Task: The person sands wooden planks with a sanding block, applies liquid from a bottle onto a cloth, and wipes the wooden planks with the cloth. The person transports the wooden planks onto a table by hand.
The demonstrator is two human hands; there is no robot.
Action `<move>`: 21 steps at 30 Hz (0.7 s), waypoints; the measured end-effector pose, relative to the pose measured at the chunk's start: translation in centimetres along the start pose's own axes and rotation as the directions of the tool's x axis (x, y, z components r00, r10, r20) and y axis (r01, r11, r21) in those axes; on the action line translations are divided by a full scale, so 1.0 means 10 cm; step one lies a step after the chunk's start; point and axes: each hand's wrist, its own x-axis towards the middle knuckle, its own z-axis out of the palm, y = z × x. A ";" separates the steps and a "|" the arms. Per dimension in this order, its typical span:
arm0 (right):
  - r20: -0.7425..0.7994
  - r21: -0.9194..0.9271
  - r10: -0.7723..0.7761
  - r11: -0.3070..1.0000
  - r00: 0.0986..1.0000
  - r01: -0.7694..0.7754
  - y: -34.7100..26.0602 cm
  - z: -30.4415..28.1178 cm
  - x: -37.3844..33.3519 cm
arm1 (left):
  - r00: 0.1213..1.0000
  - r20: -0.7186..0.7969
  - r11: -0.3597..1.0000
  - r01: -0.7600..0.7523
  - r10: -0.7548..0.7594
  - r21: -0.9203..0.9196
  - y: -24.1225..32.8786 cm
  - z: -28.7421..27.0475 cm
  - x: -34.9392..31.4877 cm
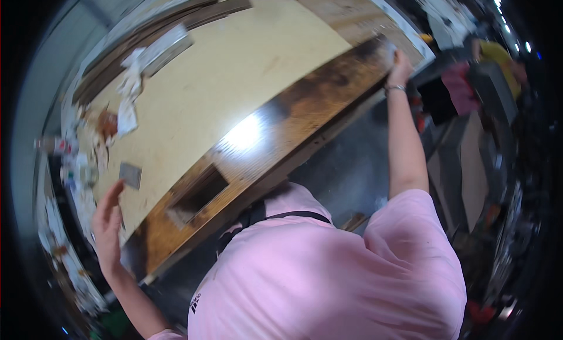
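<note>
A long stained wooden board [305,114] with a glossy, dark-mottled face lies slantwise along the near edge of the pale tabletop [252,58]. Toward its left end is a rectangular cutout [205,190]. My right hand [400,69] grips the board's far right end, a metal bracelet on the wrist. Beside the left end, my left hand [108,223] is raised with fingers stretched and nothing visible in it. A small grey square pad [130,175] lies on the tabletop just beyond those fingertips.
White crumpled cloth [130,94], a whitish block [167,50] and dark wood strips [111,70] line the table's far left side. Bottles [56,145] stand by its left edge. Grey panels [463,164] lean at the right; another person [498,58] is behind them.
</note>
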 end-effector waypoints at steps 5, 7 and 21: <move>0.014 0.261 0.042 0.964 0.999 -0.044 -0.13 -0.28 -0.04 | 0.790 0.576 0.977 -0.158 0.211 -0.141 0.83 1.26 1.39; 0.015 0.340 0.092 0.936 0.996 -0.091 -0.14 -0.30 -0.11 | 0.722 0.659 0.966 -0.051 0.212 -0.254 0.96 1.77 1.75; -0.153 0.476 0.202 0.873 0.967 -0.106 -0.07 -0.20 -0.36 | 0.502 0.823 0.818 0.569 -0.266 -0.083 1.30 2.91 2.38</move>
